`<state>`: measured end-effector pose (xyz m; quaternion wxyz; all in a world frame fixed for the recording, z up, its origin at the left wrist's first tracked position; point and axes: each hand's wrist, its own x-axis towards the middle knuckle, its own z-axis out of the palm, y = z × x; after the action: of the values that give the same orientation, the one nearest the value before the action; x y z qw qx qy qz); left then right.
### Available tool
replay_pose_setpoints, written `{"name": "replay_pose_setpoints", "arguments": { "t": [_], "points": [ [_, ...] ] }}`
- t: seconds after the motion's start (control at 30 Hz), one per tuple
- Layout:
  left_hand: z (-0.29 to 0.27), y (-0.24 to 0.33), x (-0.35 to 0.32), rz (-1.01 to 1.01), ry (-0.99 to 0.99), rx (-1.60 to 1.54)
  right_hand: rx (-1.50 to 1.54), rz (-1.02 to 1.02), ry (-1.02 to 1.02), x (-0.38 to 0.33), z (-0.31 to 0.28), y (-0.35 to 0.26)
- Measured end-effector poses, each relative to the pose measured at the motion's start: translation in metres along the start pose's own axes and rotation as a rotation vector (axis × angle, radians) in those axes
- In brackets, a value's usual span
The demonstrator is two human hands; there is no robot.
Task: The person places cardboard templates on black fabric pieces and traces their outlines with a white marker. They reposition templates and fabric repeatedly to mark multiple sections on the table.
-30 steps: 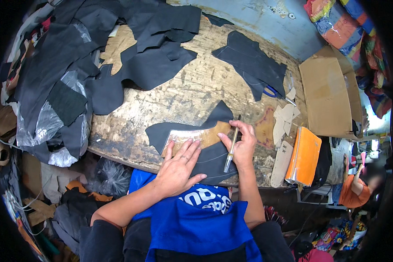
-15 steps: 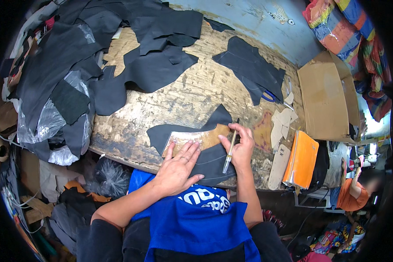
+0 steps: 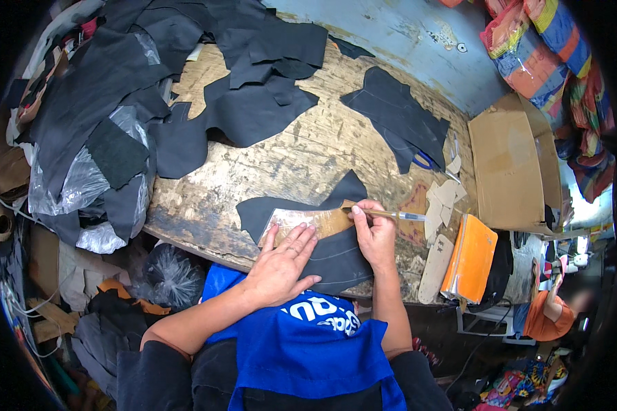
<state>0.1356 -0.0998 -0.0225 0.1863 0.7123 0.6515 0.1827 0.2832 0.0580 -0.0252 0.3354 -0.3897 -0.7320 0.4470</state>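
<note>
My left hand [image 3: 281,264] lies flat with its fingers spread, pressing a tan and clear-topped pattern template [image 3: 330,220] down. Beneath the template is a black leather-like piece [image 3: 339,266] with thin pale lines drawn on it. My right hand [image 3: 376,236] pinches a slim gold-coloured pen [image 3: 391,214] between thumb and fingers. The pen lies nearly level, its clear end pointing right and its other end at the template's far right corner. Whether its tip touches the piece is hard to make out.
Black sheets [image 3: 253,109] cover the worn wooden table's [image 3: 253,175] far left. Beyond my hands lies another marked black piece [image 3: 391,113], near blue-handled scissors [image 3: 424,159]. At right are card patterns [image 3: 440,205], an orange book [image 3: 469,257] and a cardboard box [image 3: 507,164]. A person [image 3: 552,312] sits far right.
My right hand has turned the pen from upright to nearly level and brought it to the template's far right corner. The left hand stays pressed on the template.
</note>
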Motion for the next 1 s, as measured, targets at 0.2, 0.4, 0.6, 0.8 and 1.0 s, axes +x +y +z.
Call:
{"name": "replay_pose_setpoints", "arguments": {
  "t": [0.2, 0.4, 0.6, 0.8, 1.0],
  "points": [
    [0.002, 0.001, 0.0, 0.0, 0.011, 0.021, -0.196, -0.135, -0.002, 0.008, 0.001, -0.003],
    [0.001, 0.001, 0.001, -0.002, 0.006, 0.02, -0.287, -0.182, 0.065, 0.015, 0.005, -0.005],
    [-0.001, 0.003, 0.001, -0.007, -0.003, 0.014, -0.187, -0.088, 0.064, 0.014, 0.006, -0.006],
    [-0.001, 0.003, 0.002, -0.011, -0.019, 0.024, -0.234, -0.074, 0.162, 0.009, -0.006, 0.002],
    [0.0, 0.002, 0.003, 0.01, 0.02, 0.012, -0.025, 0.088, 0.215, 0.008, -0.012, 0.008]
  ]
}}
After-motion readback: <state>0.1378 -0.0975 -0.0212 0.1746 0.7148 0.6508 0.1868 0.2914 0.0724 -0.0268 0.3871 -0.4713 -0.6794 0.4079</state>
